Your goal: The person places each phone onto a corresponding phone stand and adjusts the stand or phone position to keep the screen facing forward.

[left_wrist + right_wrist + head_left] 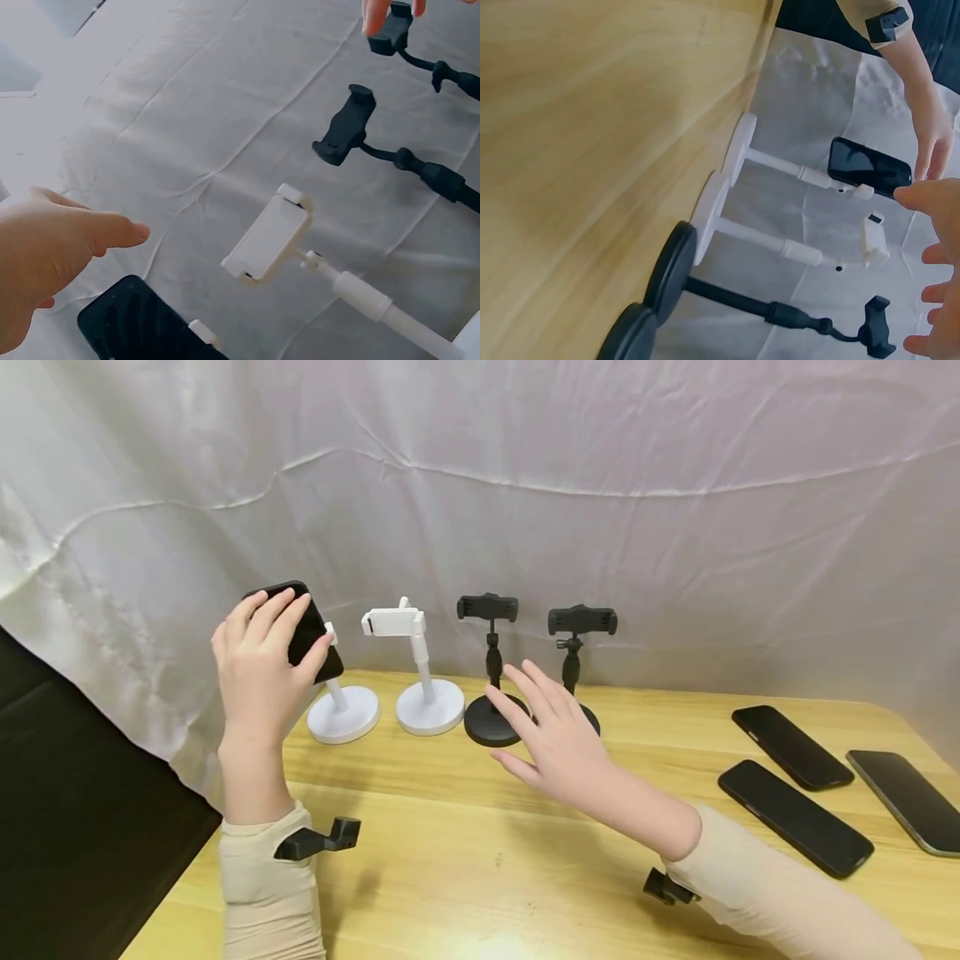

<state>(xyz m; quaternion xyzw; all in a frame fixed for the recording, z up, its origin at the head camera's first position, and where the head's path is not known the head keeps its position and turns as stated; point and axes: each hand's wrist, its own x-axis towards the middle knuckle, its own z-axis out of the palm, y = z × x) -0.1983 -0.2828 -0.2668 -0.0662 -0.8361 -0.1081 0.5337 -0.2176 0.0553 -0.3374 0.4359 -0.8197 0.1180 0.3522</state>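
My left hand (258, 677) is in front of a black smartphone (309, 639) that sits in the clamp of the leftmost white phone stand (343, 717). Its fingers are straight; in the left wrist view the thumb stands apart from the phone (135, 322). Beside that stand is a second white phone stand (397, 622), its clamp holding nothing. Over the table, my right hand (558, 739) hovers with fingers spread and holds nothing. It partly hides the bases of two black phone stands, the nearer-left one (489, 607) and the rightmost one (581, 621).
Three more smartphones lie flat at the right of the wooden table (450, 877): one at the back (792, 747), one in front of it (795, 817), one at the far right (907, 802). A pale curtain (525, 543) hangs behind the stands.
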